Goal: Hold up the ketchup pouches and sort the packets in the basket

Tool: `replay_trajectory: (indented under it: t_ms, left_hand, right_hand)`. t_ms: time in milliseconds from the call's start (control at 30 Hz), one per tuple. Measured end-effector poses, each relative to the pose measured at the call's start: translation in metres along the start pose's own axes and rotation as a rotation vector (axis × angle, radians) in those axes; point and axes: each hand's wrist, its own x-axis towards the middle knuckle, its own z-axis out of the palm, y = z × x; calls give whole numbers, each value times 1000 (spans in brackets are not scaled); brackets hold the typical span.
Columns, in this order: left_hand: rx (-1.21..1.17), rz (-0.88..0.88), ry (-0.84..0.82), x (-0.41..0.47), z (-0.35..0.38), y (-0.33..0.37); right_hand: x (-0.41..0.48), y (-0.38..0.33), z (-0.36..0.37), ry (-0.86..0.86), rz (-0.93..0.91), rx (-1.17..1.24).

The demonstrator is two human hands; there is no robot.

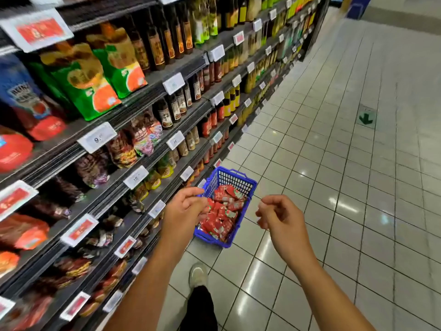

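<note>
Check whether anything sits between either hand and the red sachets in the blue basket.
Nothing visible does. The blue basket is open-topped on the floor, red sachets exposed. The left hand hovers at its near-left rim; the right hand hangs to its right.

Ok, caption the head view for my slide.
Both hands, left hand and right hand, hover empty above a blue basket of red sachets beside supermarket shelves.

A shop aisle: pale square floor tiles (pixel 334 163) with dark grout gleam under overhead light. Along the left run dark shelves (pixel 152 84) of bottles and pouches with price tags. A green arrow sticker (pixel 366 118) marks the floor.
</note>
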Motion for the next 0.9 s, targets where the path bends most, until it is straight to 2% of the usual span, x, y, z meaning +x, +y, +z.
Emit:
replay_trajectory:
  t_ms: [467,900]
  left_hand:
    - [79,-97,-77,173,-18,30]
    - [184,-172,-127,272,18,-12]
  right_hand:
    - [139,9,78,132,98,-39]
    - [232,66,81,146,256,-62]
